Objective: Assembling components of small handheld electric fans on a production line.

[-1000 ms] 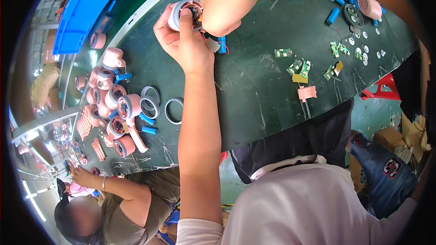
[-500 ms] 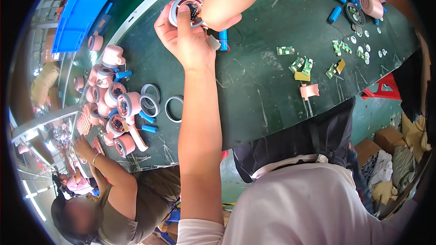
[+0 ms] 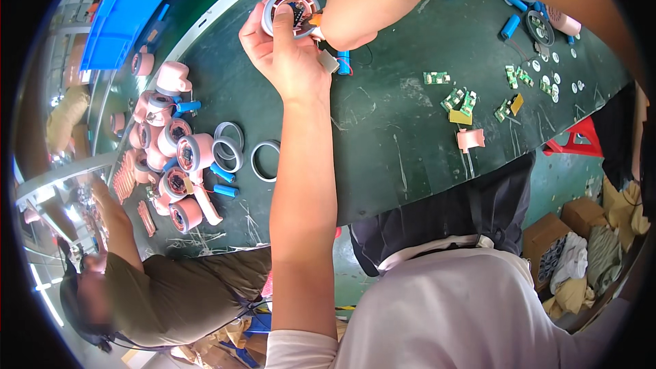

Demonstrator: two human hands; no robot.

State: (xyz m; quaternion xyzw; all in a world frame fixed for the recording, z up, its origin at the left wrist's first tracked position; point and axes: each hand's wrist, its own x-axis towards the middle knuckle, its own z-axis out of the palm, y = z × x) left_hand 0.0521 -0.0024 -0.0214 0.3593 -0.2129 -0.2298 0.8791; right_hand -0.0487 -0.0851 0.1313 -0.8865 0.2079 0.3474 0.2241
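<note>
head view: the pink housing (image 3: 308,2) is held up over the near side of the far table edge, in the left hand (image 3: 298,68), with its open round face turned toward the camera. a smooth light grey ring (image 3: 270,1) runs around its mouth; inside that, the wall is pink with short ribs, and a dark circuit board (image 3: 298,11) with small pale dots sits in the middle, partly hidden by the thumb. the left grip pinches the housing, fingers wrapped around its outer side and thumb laid across the face. the right hand (image 3: 372,10) is bent in close at the housing's right side, its knuckles toward the camera; its fingertips are hidden, so i cannot tell how that grip stands. a small orange piece (image 3: 315,20) shows between it and the board. just beside the left wrist, a blue cylindrical cell (image 3: 344,63) with a red wire lies on the green table (image 3: 376,150). more pink housings (image 3: 197,152) are heaped at the left, beside loose grey rings (image 3: 253,162); small green circuit boards (image 3: 468,103) lie at the right.
</note>
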